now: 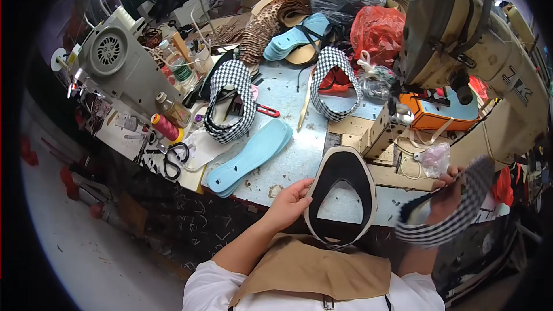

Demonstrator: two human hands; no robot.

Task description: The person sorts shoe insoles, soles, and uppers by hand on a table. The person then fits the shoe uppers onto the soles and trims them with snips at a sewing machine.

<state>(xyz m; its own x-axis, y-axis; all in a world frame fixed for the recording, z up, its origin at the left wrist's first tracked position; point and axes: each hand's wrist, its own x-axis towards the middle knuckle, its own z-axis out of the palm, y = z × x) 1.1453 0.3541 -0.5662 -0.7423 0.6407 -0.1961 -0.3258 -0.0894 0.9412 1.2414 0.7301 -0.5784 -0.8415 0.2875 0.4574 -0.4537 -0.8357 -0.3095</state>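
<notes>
My left hand pinches the left edge of a black-lined shoe upper with a pale rim, held upright at the table's front edge. To the right, my right hand holds a black-and-white checked upper, slightly blurred; the upper partly covers its fingers. Beyond them, two more checked uppers lie on the table: one at the left, one in the middle. A stack of light blue insoles lies left of my left hand.
A large sewing machine rises at the right, a grey machine at the left. Scissors, red thread and a bottle sit at the left. Behind are a red bag, leopard-print pieces and blue insoles.
</notes>
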